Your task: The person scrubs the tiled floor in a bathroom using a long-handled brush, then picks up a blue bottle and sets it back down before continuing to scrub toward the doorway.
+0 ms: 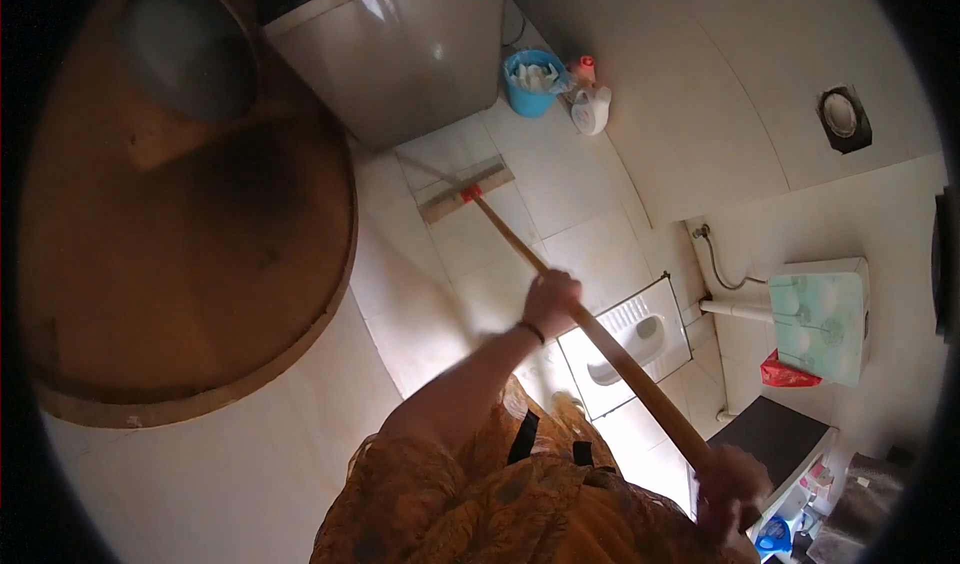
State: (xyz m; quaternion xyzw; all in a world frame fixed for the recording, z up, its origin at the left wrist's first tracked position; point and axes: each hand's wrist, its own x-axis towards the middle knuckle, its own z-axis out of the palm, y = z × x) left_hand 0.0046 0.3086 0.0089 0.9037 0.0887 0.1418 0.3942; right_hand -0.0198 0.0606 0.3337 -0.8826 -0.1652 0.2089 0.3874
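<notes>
The left hand [552, 302], with a dark band around its wrist, is wrapping its fingers around the middle of a long-handled floor wiper with a pale wooden pole, a red joint and a straight, flat head [636, 379]. Its grip is closing fully around the pole. The right hand [732, 486] is holding the upper end near the lower right, its grip closing there too, though blur is softening the fingers.

The wiper is slanting away from the person, its head lying on the pale tiled floor [585, 234] just in front of a glossy grey box-shaped washing machine [410, 59]. A round blue plastic bucket lined with a clear bag and holding white crumpled paper [527, 102] is standing beside the machine, with a white plastic bottle [592, 113] near it. The pole is passing above a white ceramic squat toilet [632, 316] set into the floor.
</notes>
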